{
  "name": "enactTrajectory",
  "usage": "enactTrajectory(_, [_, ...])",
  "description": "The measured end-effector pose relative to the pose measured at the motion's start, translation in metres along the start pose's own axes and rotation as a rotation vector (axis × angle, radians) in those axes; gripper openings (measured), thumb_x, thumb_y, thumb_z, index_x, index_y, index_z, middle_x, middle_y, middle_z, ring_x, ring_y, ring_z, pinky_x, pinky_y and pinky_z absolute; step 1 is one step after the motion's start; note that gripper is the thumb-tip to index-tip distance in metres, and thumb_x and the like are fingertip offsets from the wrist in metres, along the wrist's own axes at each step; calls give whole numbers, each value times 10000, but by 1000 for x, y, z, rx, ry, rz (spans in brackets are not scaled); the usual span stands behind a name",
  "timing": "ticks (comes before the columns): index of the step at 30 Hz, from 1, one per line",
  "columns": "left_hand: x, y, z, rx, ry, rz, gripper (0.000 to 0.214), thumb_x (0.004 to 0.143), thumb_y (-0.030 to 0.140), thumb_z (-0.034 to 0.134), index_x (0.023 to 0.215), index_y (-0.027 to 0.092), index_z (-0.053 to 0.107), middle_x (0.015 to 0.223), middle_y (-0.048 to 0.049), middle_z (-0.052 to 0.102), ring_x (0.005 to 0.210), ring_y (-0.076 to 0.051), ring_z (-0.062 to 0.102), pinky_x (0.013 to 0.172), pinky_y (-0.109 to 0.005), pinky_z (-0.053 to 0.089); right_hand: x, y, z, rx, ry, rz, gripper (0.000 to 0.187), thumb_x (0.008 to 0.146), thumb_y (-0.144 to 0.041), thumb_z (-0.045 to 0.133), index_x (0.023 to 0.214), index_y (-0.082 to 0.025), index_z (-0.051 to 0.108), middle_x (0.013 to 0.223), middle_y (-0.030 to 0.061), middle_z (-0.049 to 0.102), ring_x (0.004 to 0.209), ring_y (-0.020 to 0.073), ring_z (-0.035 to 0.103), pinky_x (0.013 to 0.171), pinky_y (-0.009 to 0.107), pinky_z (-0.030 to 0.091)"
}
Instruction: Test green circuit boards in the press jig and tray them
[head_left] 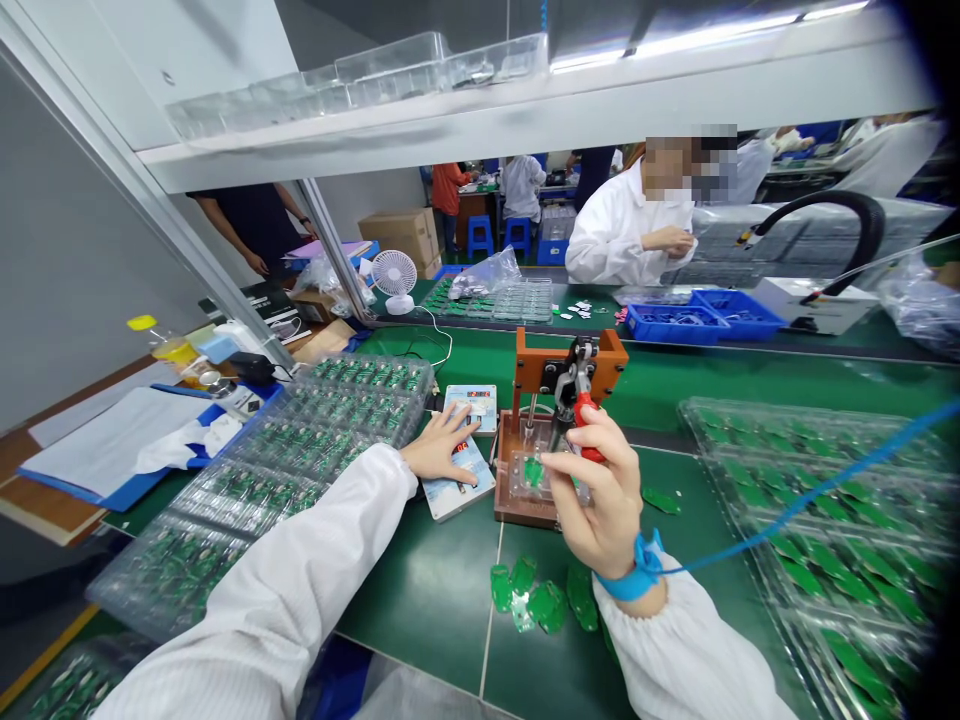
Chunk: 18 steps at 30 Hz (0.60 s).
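Observation:
My right hand (pixel 600 490) is closed around the red-handled lever (pixel 583 405) of a brown press fixture (pixel 555 380), thumb reaching toward the small green circuit board (pixel 533 471) seated in the fixture's clear nest. My left hand (pixel 441 445) lies with fingers stretched out on a small light-blue device (pixel 459 470) left of the fixture. A blue wrist strap (pixel 634 575) with a coiled cord circles my right wrist. Several loose green boards (pixel 536 598) lie on the green mat in front of the fixture.
Clear trays of green boards (pixel 300 450) stack at the left, and more trays (pixel 840 520) sit at the right. A person in a white coat (pixel 622 235) works across the bench near blue bins (pixel 701 318). A small white fan (pixel 395 278) stands behind.

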<state>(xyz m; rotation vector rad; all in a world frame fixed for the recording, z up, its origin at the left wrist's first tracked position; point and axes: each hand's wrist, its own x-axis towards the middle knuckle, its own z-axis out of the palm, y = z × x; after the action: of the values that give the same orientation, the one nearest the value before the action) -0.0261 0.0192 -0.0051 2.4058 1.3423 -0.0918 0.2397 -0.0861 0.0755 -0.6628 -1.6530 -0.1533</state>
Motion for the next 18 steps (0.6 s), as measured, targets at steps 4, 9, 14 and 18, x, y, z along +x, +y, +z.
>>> enactTrajectory(4, [-1,3,-1,11,-2,-11,1210,672,849,697,1628,243,266,1720,-126,-15,1565,-436,-85,1234,-648,52,1,-1,-1,-4,-14,-1,296,877,-16,597,1076,-228,653,1159,63,574,1348,284,537,1132,548,499])
enactTrajectory(9, [-6,-1,-3,-33,72,-20,1249,669,850,702,1639,223,226,1720,-125,-22,1567,-421,-101,1248,-619,48,1,-2,-3,-7,-35,-2,293,879,-19,582,1060,-235,661,1164,65,566,1356,289,526,1108,538,516])
enactTrajectory(14, [-10,-14,-4,-68,57,-27,1279,632,876,702,1629,202,268,1717,-145,7,1558,-457,-85,1248,-621,72,1,-3,-6,12,-65,2,286,871,1,563,1003,-227,674,1192,70,554,1384,286,494,1087,502,525])
enactTrajectory(18, [-8,-19,-3,-56,10,-28,1317,601,875,722,1630,192,263,1712,-166,-6,1550,-479,-82,1243,-630,74,0,-2,-6,32,-72,5,289,851,6,559,974,-222,687,1211,70,552,1382,289,493,1073,491,532])
